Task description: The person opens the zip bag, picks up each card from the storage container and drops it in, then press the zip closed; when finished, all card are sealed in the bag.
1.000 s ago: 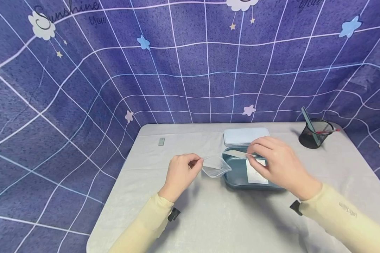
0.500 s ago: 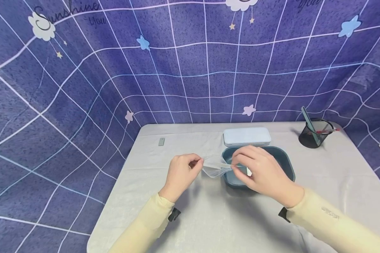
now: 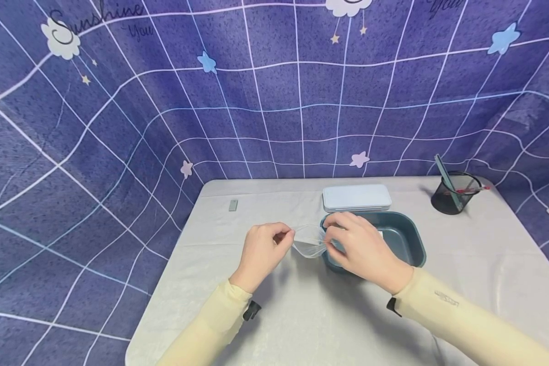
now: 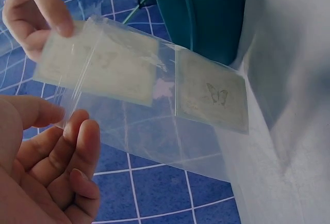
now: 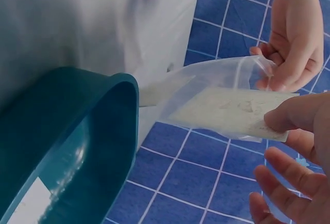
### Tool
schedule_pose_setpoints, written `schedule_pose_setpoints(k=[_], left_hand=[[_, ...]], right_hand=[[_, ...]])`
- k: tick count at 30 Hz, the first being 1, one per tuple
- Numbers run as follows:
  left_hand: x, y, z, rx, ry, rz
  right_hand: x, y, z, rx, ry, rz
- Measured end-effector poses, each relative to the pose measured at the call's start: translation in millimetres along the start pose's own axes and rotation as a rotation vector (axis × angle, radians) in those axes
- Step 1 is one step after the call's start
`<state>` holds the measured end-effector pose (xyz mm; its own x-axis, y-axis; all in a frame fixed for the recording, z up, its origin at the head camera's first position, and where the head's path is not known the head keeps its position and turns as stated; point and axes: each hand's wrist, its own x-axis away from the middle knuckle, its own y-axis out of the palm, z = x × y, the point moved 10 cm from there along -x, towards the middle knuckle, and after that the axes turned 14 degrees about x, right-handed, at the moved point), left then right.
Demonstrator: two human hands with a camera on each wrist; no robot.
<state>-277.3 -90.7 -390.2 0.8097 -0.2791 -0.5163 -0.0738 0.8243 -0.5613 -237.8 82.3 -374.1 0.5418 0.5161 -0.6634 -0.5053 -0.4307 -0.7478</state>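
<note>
My left hand [image 3: 262, 251] pinches the edge of a clear zip bag [image 4: 144, 131] by its open mouth. Inside the bag, toward its bottom, lies a pale card with a butterfly print [image 4: 216, 92]. A second pale card [image 5: 221, 111] is partly inside the mouth, and my right hand [image 3: 363, 251] pinches its outer end between thumb and finger. In the left wrist view, the second card sits apart from the butterfly card. Both hands and the bag are above the table, beside a dark teal bin [image 3: 416, 244]. A white card [image 5: 31, 203] lies in the bin.
Behind the bin is a light blue case [image 3: 357, 197]. At the back right stands a black mesh pen cup [image 3: 446, 202] holding a teal ruler [image 3: 445, 175] and a red pen. A small grey-green block [image 3: 233, 205] lies at the back left of the table.
My right hand has moved left from over the bin, bringing the card to the bag's mouth and sliding it partly in. The left hand and the bag have stayed nearly still.
</note>
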Motion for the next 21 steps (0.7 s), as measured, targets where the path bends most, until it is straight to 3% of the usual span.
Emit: schedule_pose_setpoints(k=[10,21], left_hand=[[-0.7,0.5,2.1,0.004,0.002,-0.006],[-1.5,-0.4,5.8,-0.006,0.016,-0.012]], right_hand=[[-9.8,25,5,0.028,0.020,-0.096],[-17.8,38,1,0.026,0.008,-0.181]])
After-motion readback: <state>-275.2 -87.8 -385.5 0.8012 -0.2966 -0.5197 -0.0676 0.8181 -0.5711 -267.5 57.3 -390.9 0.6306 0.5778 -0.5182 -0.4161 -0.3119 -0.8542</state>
